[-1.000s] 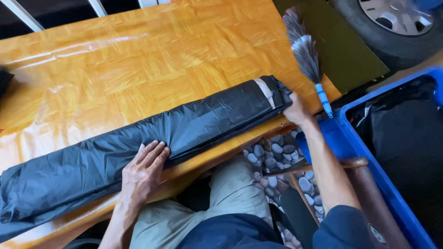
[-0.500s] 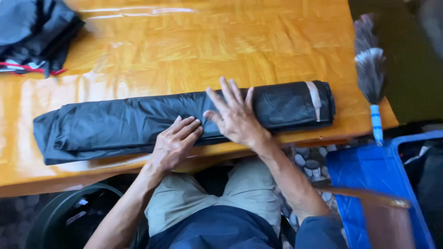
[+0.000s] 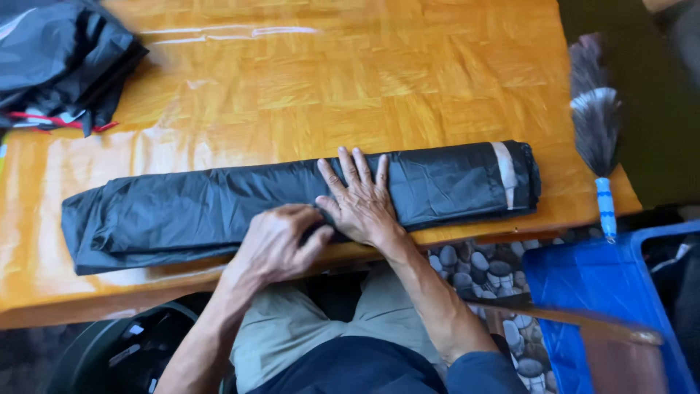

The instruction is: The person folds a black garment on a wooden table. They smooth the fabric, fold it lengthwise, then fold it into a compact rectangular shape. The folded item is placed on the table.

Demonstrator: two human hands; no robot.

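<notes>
A long folded black plastic sheet (image 3: 182, 211) lies across the near part of the glossy wooden table (image 3: 292, 87), with a pale strip near its right end. My right hand (image 3: 361, 201) rests flat on the middle of the sheet, fingers spread. My left hand (image 3: 277, 244) curls at the sheet's near edge just left of the right hand, fingers pinching the plastic there.
A heap of black bags (image 3: 55, 62) with red ties sits at the table's far left corner. A feather duster (image 3: 596, 124) with a blue handle lies off the right edge above a blue crate (image 3: 605, 292). A dark bin (image 3: 109, 350) stands under the table's near left.
The view shifted left along the sheet. My right hand came from the sheet's right end to its middle. My left hand slid right and curled onto the near edge.
</notes>
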